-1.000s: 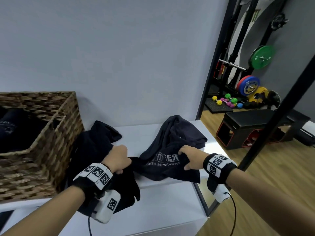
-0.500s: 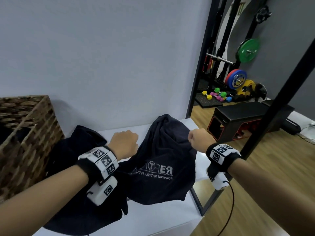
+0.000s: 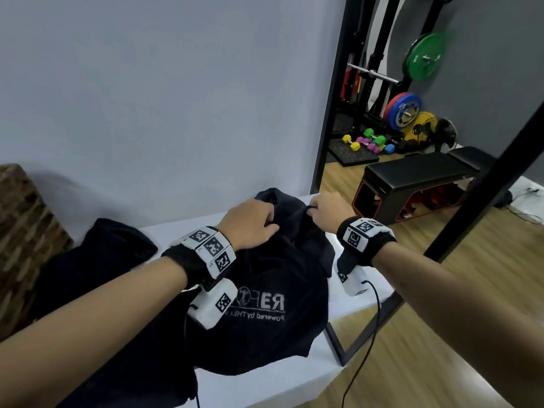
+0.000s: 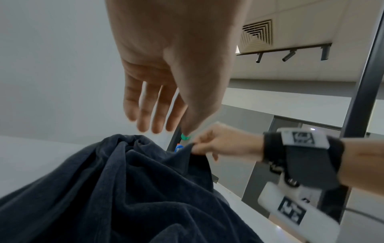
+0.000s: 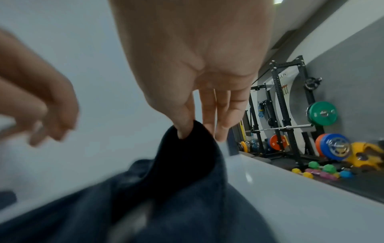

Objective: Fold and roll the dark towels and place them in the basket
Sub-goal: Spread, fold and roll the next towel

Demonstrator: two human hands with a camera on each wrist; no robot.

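A dark towel [image 3: 282,278] with a grey printed logo lies bunched on the white table [image 3: 294,387], its near part hanging over the front edge. My right hand [image 3: 312,211] pinches the towel's raised far edge between thumb and forefinger [image 5: 185,129]. My left hand [image 3: 259,220] is just left of it over the same bunch, fingers [image 4: 145,121] straight and loose, holding nothing. A second dark towel [image 3: 100,257] lies crumpled to the left. The wicker basket [image 3: 23,231] shows only as a corner at the far left.
A grey wall stands right behind the table. The table ends on the right at a black metal frame [image 3: 332,119]. Beyond it are a black bench [image 3: 418,178], weight plates [image 3: 403,110] and small dumbbells [image 3: 368,142] on a wooden floor.
Both hands have moved forward to the towel's far end. My left hand has let go of the cloth and opened. The head view has swung right, leaving only a corner of the basket.
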